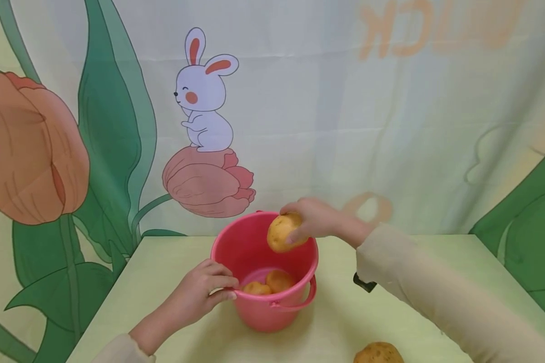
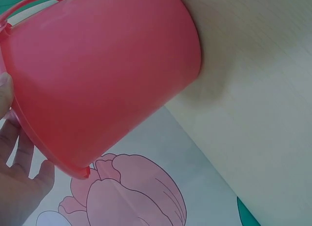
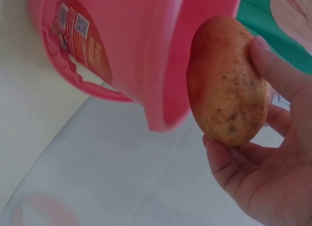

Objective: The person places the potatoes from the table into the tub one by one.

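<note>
A pink bucket [image 1: 268,320] stands upright on the table, with two potatoes [image 1: 280,281] visible at its bottom. My left hand [image 1: 200,290] grips the bucket's left rim, thumb outside and fingers over the edge; the left wrist view shows the same hand [image 2: 24,172] at the rim. Over the bucket's mouth, my right hand [image 1: 315,218] holds another potato [image 1: 281,234] between thumb and fingers. Dark specks mark that potato [image 3: 226,84] in the right wrist view, where the right hand [image 3: 273,172] grips it beside the bucket's opening.
One more potato [image 1: 379,353] lies on the table [image 1: 345,312] at the front, right of the bucket. The bucket's handle [image 1: 310,297] hangs down on its right side. Behind the table hangs a printed cloth [image 1: 290,126] with a rabbit and tulips.
</note>
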A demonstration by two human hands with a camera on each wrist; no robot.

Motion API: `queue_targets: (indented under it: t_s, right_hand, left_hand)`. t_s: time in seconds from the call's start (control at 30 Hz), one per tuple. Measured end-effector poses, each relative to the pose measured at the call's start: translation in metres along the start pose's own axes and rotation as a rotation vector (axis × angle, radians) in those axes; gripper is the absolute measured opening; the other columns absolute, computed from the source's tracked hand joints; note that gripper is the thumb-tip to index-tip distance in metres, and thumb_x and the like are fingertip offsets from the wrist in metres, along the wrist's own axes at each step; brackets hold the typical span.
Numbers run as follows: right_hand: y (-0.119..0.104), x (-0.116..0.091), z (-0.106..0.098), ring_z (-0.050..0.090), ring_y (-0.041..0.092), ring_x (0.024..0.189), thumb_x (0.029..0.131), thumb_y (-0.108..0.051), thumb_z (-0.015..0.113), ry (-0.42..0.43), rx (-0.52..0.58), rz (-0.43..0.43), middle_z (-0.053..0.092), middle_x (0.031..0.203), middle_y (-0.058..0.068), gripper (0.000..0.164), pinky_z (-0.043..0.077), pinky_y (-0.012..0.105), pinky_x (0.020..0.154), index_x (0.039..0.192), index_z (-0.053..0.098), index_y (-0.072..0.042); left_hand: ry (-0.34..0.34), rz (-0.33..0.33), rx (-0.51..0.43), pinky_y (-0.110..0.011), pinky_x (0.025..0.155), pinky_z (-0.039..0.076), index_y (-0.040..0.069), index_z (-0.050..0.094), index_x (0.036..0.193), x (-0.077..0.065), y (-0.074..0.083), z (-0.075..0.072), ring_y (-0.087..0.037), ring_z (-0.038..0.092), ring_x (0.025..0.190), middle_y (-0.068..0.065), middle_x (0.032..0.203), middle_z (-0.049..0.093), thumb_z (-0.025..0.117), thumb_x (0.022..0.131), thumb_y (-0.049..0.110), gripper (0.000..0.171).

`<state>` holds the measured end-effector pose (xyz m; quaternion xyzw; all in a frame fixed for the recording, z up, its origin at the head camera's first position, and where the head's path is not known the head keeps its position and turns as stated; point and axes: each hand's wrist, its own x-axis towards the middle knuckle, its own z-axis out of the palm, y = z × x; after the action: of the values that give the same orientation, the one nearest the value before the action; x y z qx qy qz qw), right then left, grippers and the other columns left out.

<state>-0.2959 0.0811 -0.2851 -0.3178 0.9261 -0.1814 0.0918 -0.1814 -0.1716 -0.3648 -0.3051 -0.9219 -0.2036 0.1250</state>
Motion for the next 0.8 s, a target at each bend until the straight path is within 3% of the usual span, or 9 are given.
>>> queue_targets:
  t_s: [0.37,0.8]
  right_hand:
    - [-0.011,0.014,0.032,0.046,0.017,0.1,0.066,-0.03,0.077,-0.028,0.008,0.043,0.053,0.106,0.002,0.063,0.051,0.026,0.069,0.123,0.052,-0.017]
    - [-0.017,0.023,0.057,0.046,0.017,0.102,0.066,-0.029,0.076,-0.054,0.015,0.006,0.053,0.11,0.002,0.063,0.05,0.027,0.073,0.122,0.051,-0.013]
  left_hand:
    - [-0.025,-0.038,-0.006,-0.023,0.073,0.051,0.021,0.07,0.09,0.0,0.001,0.0,-0.008,0.049,0.091,0.01,0.088,0.062,0.072,0.071,0.022,0.019]
    - [-0.027,-0.041,-0.001,-0.025,0.074,0.05,0.022,0.069,0.09,-0.001,-0.001,0.001,-0.008,0.049,0.091,0.01,0.088,0.062,0.072,0.071,0.022,0.019]
